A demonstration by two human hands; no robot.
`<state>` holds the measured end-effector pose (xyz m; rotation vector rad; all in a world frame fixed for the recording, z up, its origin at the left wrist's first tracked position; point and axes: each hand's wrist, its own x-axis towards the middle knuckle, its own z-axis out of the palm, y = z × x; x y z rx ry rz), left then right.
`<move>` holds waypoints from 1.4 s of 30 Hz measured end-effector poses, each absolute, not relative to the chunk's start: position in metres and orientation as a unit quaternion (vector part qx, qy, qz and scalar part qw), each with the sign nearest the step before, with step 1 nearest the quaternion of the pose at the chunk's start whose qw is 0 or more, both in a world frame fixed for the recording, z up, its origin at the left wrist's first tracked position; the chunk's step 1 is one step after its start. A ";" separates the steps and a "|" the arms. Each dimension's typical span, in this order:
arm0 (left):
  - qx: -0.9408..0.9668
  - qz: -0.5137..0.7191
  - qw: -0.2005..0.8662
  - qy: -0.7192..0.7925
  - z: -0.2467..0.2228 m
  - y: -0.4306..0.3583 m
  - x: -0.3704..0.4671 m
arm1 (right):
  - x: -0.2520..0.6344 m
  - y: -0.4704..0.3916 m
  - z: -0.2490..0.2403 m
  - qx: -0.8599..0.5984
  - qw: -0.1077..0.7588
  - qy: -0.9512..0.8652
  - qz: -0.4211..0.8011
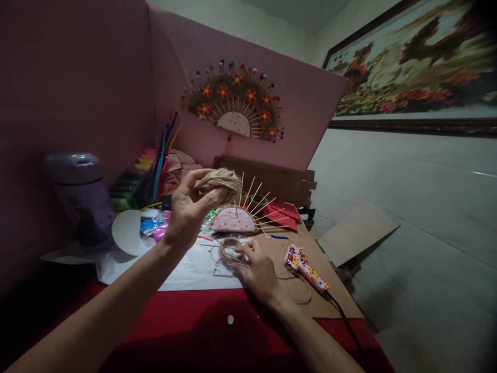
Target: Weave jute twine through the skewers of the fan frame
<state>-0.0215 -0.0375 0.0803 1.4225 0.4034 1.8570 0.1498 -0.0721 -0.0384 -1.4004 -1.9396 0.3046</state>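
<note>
My left hand [190, 207] is raised over the table with its fingers wrapped round a ball of jute twine [221, 184]. Lower down, my right hand [256, 267] pinches a loose coil of twine [229, 251] just above the white paper. Behind both hands lies a half-round piece covered in pink dotted cloth [235, 220], with thin wooden sticks [267, 206] fanning out from it; the ball hides some of them on the left. A length of twine [305, 300] trails on the cardboard right of my right hand.
A flower-patterned glue gun [306, 269] with a black cord lies on the cardboard [334, 305] at right. Red sheets [281, 212] lie behind it. A purple tumbler [83, 202] stands left, near a white half-disc [127, 232]. A finished decorated fan [236, 103] hangs on the pink board.
</note>
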 end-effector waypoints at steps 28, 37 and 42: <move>0.578 0.605 0.419 0.353 -0.007 -0.030 -0.017 | 0.175 -0.064 -0.039 -0.644 0.449 -0.617 0.054; 0.646 0.564 0.349 0.378 -0.016 -0.033 -0.012 | 0.176 -0.063 -0.041 -0.638 0.448 -0.625 0.047; 0.661 0.557 0.321 0.388 -0.016 -0.035 -0.010 | 0.175 -0.062 -0.042 -0.639 0.464 -0.612 0.041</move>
